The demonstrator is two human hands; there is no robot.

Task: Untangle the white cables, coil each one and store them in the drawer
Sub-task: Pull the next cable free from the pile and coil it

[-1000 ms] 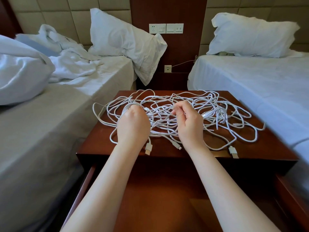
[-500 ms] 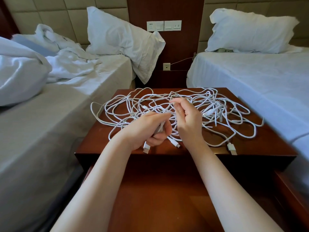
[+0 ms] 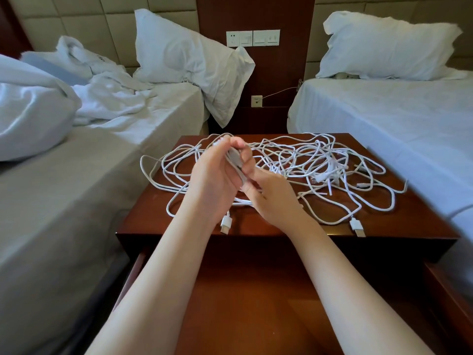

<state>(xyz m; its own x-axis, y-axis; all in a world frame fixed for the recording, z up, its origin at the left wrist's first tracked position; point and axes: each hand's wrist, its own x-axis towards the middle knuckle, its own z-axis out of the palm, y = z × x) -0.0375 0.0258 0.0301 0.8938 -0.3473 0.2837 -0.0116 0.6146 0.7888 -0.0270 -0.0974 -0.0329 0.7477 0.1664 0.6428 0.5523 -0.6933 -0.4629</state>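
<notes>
A tangle of white cables (image 3: 314, 165) lies spread over the top of a dark wooden nightstand (image 3: 409, 216). My left hand (image 3: 217, 175) is raised above the tangle's left part, fingers curled round a short bundle of cable strands. My right hand (image 3: 273, 198) sits just below and right of it, fingers pinching the same strands. Two white USB plugs (image 3: 226, 224) (image 3: 357, 226) lie near the nightstand's front edge. The open drawer (image 3: 250, 303) shows below my forearms, its wooden bottom bare.
A bed with rumpled white bedding (image 3: 64, 129) stands on the left and a made bed (image 3: 396, 111) on the right, both close against the nightstand. A wall socket panel (image 3: 253, 38) and a plugged-in cord (image 3: 277, 93) are behind it.
My left hand has risen from the tangle, turned and lifted cable strands with it. My right hand has come down and left to meet it.
</notes>
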